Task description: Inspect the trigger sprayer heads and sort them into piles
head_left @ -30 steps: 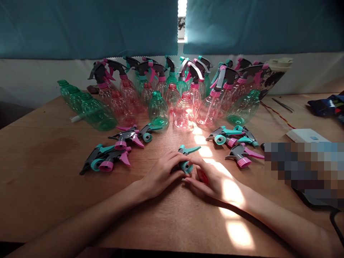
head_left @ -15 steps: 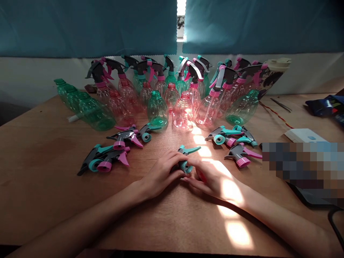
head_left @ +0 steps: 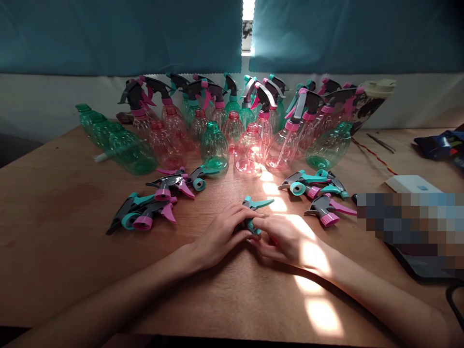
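A grey trigger spray head with a teal trigger [head_left: 263, 203] lies low over the table in front of me. My left hand [head_left: 224, 234] is closed around its grey body, thumb below and fingers over the top. From the other side, the bent fingers of my right hand [head_left: 290, 241] close on its teal collar [head_left: 254, 226]. The fingers cover much of the collar and its opening. Beyond my hands stand an open pink bottle [head_left: 248, 153] and an open green bottle [head_left: 214, 147].
Loose spray heads lie in a left group [head_left: 145, 212] and a right group [head_left: 328, 210]. Several bottles fitted with spray heads [head_left: 290, 140] stand behind. Green bottles [head_left: 132, 152] sit far left. At right are a white box [head_left: 413, 183] and a tumbler [head_left: 373, 101].
My right fingers have shifted and curled further over the teal collar, which shows less now. The left hand keeps its hold. The whole view has shifted slightly.
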A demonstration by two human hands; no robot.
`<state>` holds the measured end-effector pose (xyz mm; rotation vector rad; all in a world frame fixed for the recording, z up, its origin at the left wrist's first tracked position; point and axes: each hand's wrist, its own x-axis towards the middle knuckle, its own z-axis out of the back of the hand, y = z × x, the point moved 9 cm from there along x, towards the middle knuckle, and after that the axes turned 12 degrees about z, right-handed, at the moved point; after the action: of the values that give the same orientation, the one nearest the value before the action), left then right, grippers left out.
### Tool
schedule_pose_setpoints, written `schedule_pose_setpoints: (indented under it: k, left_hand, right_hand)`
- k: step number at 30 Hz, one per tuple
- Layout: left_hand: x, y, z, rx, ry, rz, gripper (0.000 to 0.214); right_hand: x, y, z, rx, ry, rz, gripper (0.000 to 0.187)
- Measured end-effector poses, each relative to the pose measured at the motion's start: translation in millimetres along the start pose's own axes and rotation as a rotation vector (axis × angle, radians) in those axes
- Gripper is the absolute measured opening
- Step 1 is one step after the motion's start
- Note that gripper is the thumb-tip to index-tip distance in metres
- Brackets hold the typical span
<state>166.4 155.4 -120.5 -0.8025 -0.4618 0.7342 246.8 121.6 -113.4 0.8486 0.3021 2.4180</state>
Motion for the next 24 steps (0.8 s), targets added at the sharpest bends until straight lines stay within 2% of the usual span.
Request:
schedule_pose_setpoints:
  k: [5, 11, 15, 24]
  left_hand:
    - [-0.1, 1.6, -0.1, -0.019, -0.004, 0.020, 0.029]
    - [-1.2, -1.9, -1.1, -0.007, -0.002, 0.017, 0.025]
    - [-2.5, -4.0, -1.2, 0.007, -0.009, 0.010, 0.020]
    - [-9.1, -13.1, -3.2, 0.195, -0.091, -0.115, 0.022]
  right_hand:
    - [0.6, 0.9, 1.4, 0.002, -0.012, 0.038, 0.004]
    - [5.0, 3.4, 6.6, 0.019, -0.017, 0.029, 0.023]
    - [3.7, 0.5, 3.7, 0.111, -0.037, -0.025, 0.024]
    - [-5.4, -6.1, -2.0, 0.156, -0.087, -0.145, 0.021]
